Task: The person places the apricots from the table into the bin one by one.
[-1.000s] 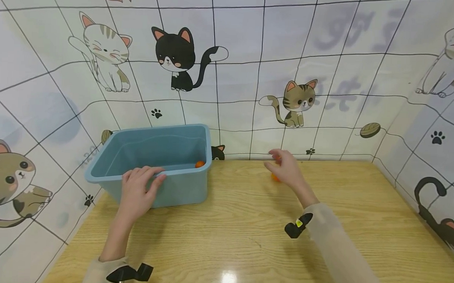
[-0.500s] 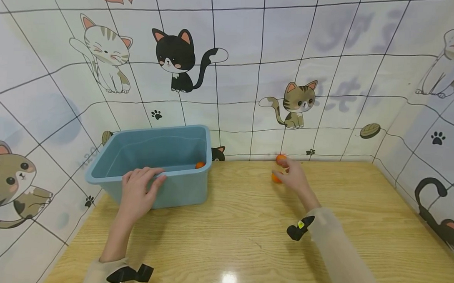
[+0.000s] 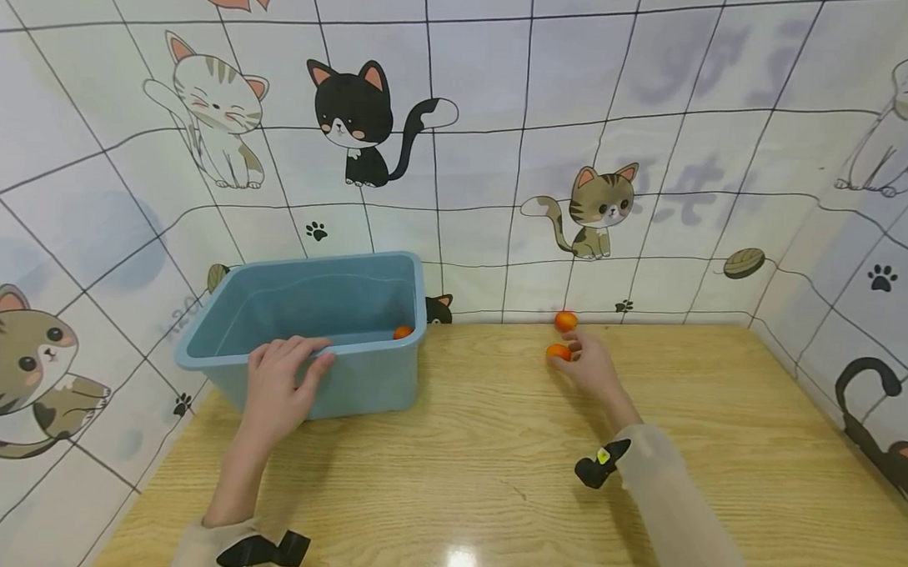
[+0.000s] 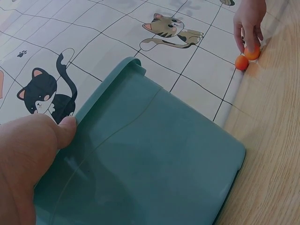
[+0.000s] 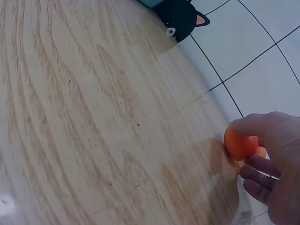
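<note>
My left hand [image 3: 279, 390] grips the front rim of a blue plastic bin [image 3: 368, 389], fingers over the edge and thumb on the outside. Inside the bin, near its right end, sits one small round orange fruit [image 3: 403, 333]. On the table by the back wall, my right hand [image 3: 592, 372] has its thumb and fingers around the nearer of two such fruits, the near orange fruit [image 3: 558, 352]. In the right wrist view the thumb lies on top of this orange fruit [image 5: 238, 142]. Just behind it, against the wall, is the far orange fruit [image 3: 565, 322].
The wooden table [image 3: 478, 459] meets a cat-patterned wall covering [image 3: 488, 168] at the back and sides. The bin stands at the back left, close to that wall. A black wrist camera [image 3: 601, 462] sits at the right cuff, and another wrist camera [image 3: 264, 550] at the left.
My right hand has come down and back from above the fruits and closed around the nearer one, leaving the far one in plain sight. The left hand keeps its grip on the bin.
</note>
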The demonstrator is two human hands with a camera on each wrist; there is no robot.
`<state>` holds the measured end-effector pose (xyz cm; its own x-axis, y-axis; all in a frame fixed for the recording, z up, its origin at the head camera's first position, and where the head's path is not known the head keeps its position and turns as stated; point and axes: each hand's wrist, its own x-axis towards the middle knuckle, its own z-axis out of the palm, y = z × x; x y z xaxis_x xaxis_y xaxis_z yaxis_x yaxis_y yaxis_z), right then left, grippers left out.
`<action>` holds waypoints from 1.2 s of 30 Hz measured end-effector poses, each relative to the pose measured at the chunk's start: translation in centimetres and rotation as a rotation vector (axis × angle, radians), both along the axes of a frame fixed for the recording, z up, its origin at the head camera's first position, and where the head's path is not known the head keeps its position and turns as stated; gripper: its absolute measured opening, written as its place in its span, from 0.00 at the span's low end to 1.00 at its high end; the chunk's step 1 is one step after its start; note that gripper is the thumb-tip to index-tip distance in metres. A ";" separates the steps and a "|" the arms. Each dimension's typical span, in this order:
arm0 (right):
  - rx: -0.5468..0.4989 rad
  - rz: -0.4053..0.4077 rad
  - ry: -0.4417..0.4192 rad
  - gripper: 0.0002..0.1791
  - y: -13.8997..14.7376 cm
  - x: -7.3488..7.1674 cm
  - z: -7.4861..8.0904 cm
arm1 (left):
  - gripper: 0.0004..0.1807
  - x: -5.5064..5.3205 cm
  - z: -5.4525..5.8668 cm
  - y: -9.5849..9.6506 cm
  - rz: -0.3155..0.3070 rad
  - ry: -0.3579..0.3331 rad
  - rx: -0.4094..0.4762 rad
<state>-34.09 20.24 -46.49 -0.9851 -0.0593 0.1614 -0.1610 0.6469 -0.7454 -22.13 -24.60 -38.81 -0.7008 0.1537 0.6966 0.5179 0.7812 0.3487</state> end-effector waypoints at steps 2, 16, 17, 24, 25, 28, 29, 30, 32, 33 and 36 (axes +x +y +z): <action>0.006 -0.006 -0.015 0.29 0.1 0.0 -0.2 | 0.09 0.0 -0.1 0.1 0.001 -0.002 0.002; -0.001 -0.024 -0.052 0.26 0.5 -0.1 -1.1 | 0.10 0.1 -0.2 0.3 0.006 -0.007 -0.004; 0.000 -0.025 -0.055 0.27 0.6 -0.1 -1.1 | 0.10 0.0 -0.2 0.3 0.006 -0.005 -0.005; -0.027 -0.006 -0.026 0.26 0.6 -0.2 -0.3 | 0.10 -0.1 -0.2 0.3 0.009 0.004 -0.006; -0.023 -0.003 -0.014 0.26 0.6 -0.3 -0.1 | 0.10 -0.1 -0.1 0.3 0.009 0.004 -0.007; -0.007 0.007 0.020 0.26 0.4 -0.4 0.3 | 0.10 -0.1 -0.1 0.3 0.009 0.005 -0.006; -0.002 0.007 0.028 0.26 0.3 -0.4 0.5 | 0.10 -0.1 -0.1 0.3 0.008 0.005 -0.004; 0.003 0.009 0.038 0.26 0.2 -0.4 0.7 | 0.10 -0.1 -0.1 0.3 0.008 0.005 -0.004; 0.017 0.013 0.057 0.26 -0.1 -0.4 1.1 | 0.10 -0.1 -0.1 0.3 0.005 0.005 -0.003; 0.020 0.019 0.068 0.26 -0.3 -0.4 1.4 | 0.10 -0.1 -0.1 0.3 0.006 0.006 -0.003; 0.030 0.040 0.107 0.26 -0.8 -0.4 2.2 | 0.10 0.0 -0.1 0.2 0.009 0.007 -0.003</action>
<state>-34.47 19.43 -44.28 -0.9590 -0.1046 0.2634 -0.2650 0.6605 -0.7026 -22.18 -24.35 -38.88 -0.6976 0.1500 0.7006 0.5134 0.7867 0.3427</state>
